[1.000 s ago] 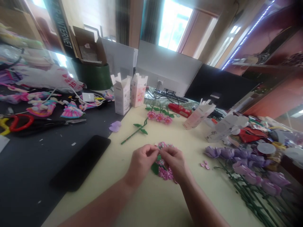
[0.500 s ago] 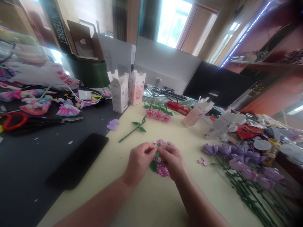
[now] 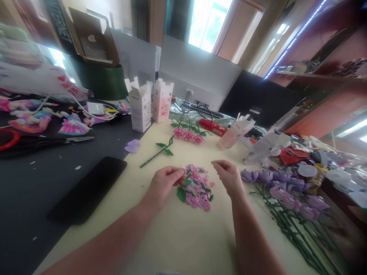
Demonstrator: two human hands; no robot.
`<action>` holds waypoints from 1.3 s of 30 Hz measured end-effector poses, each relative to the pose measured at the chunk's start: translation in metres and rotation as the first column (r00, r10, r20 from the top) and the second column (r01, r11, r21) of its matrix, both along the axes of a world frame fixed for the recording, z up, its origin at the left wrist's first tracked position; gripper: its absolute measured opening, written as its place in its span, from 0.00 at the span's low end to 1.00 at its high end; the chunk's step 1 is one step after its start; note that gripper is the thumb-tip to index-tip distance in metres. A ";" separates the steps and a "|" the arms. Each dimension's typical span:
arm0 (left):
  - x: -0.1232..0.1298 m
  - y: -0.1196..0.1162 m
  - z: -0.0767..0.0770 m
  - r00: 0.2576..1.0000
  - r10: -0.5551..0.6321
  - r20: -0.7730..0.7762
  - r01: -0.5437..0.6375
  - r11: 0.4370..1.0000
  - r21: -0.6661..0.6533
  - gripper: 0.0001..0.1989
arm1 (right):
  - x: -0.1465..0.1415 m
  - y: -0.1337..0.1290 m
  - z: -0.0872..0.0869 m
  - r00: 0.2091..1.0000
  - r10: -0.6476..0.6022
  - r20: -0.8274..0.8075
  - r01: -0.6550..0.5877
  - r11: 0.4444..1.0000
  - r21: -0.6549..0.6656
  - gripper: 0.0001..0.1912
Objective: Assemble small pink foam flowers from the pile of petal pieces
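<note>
A pile of small pink and green pieces [image 3: 197, 187] lies on the pale yellow mat [image 3: 172, 244]. At its left edge my left hand [image 3: 166, 183] has thumb and fingers pinched together; what they hold is too small to make out. To the right of the pile, my right hand [image 3: 228, 175] is raised with its fingertips pressed together, and anything between them is too small to see. Beyond the pile lie a green stem with leaves [image 3: 157, 154] and several pink flowers [image 3: 188, 135]. Purple roses on green stems [image 3: 282, 181] rest right of my right hand.
A black phone [image 3: 88, 191] lies at the left, with scissors [image 3: 37, 142] and dolls [image 3: 74, 125] behind it. Open white boxes [image 3: 140, 107] stand at the back, near monitors [image 3: 197, 72]. Plastic bags [image 3: 298, 154] crowd the right.
My hands were together over the pile; now they are apart, my right hand having moved right. More of the pile shows. The whole view has shifted slightly.
</note>
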State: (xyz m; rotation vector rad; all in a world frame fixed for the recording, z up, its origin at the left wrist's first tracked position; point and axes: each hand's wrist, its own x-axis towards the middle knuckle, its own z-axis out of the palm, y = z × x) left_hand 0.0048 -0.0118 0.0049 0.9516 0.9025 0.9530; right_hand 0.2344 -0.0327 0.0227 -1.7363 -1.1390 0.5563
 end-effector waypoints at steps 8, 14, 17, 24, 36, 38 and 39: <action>-0.001 0.002 -0.001 1.000 -0.008 0.023 0.008 1.000 -0.022 0.11 | 0.017 0.005 -0.024 0.921 0.044 0.386 -0.015 0.997 -0.078 0.12; -0.002 0.003 0.001 0.999 -0.007 0.037 0.008 1.000 -0.026 0.11 | 0.017 0.006 -0.030 0.886 0.089 0.456 -0.047 0.994 -0.104 0.12; -0.003 0.004 0.002 1.000 -0.009 0.030 0.010 1.000 -0.027 0.11 | 0.014 0.007 -0.032 0.866 0.117 0.487 -0.067 0.991 -0.118 0.14; -0.003 0.006 -0.001 1.000 -0.005 0.016 0.006 1.000 -0.027 0.12 | 0.016 0.003 -0.022 0.839 0.210 0.501 -0.128 0.973 -0.193 0.13; -0.003 0.005 0.002 1.000 -0.003 0.010 0.003 1.000 -0.029 0.12 | 0.007 0.011 -0.049 0.736 0.264 0.623 -0.158 0.963 -0.220 0.15; -0.003 0.005 0.002 1.000 -0.009 0.008 0.009 1.000 -0.026 0.12 | 0.009 0.010 -0.049 0.727 0.256 0.637 -0.149 0.965 -0.218 0.14; -0.003 0.005 0.001 1.000 -0.011 0.006 0.011 1.000 -0.024 0.12 | 0.009 0.009 -0.049 0.729 0.249 0.637 -0.145 0.966 -0.212 0.14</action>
